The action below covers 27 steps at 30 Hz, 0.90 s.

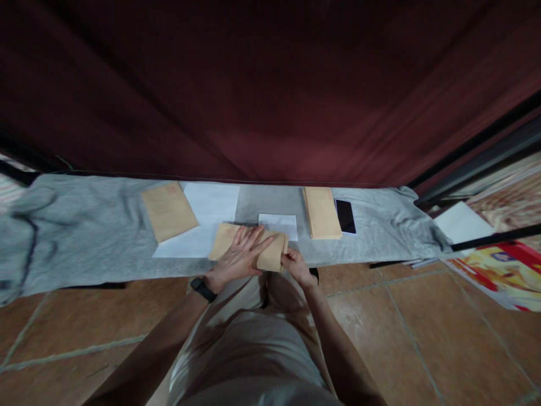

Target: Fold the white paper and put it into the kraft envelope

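A brown envelope [270, 256] lies on the grey cloth [84, 237] right in front of me. My left hand [239, 255] rests flat on top of it with fingers stretched out, a black watch on the wrist. My right hand [296, 265] pinches the envelope's right end. Just behind the envelope lies a small white folded sheet [279, 224].
Another brown envelope [168, 211] lies on a white sheet [209, 211] to the left. A stack of brown envelopes [321, 212] and a black phone [345, 216] sit to the right. A dark red curtain [270, 84] hangs behind. Tiled floor is below; colourful printed sheets [502, 270] lie far right.
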Each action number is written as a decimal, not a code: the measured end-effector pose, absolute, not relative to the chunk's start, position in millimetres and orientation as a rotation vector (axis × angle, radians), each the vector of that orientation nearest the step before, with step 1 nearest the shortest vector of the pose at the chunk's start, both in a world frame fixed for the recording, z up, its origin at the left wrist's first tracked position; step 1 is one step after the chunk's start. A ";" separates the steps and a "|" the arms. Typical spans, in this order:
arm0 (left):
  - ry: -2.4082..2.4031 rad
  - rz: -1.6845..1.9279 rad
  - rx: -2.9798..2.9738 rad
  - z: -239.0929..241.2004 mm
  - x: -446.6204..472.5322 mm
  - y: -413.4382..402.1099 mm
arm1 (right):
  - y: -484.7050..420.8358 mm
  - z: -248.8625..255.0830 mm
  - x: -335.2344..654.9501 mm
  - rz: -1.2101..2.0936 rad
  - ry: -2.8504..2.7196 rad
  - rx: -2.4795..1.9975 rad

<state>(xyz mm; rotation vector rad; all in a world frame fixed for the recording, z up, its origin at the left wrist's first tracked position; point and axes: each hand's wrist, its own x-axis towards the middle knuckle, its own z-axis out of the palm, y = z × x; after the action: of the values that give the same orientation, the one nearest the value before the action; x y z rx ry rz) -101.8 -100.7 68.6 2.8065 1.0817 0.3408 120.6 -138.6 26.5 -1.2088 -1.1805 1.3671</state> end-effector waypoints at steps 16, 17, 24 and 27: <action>1.050 0.435 2.842 76.3 -105.1 -95.9 | -147.4 39.6 136.4 1.262 -1.378 -1.251; 1.056 0.444 2.847 76.6 -104.8 -96.4 | -147.3 36.5 135.9 1.248 -1.371 -1.275; 1.073 0.418 2.868 77.4 -103.7 -99.4 | -147.1 22.8 134.0 1.196 -1.251 -1.360; 1.094 0.408 2.874 76.0 -101.7 -100.3 | -149.4 29.5 137.4 0.925 -1.308 -1.530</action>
<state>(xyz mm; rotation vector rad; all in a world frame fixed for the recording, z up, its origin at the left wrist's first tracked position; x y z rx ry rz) -101.7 -100.3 76.0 2.8744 1.0940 0.4085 137.4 -149.4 29.5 -1.5299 -1.3077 0.9250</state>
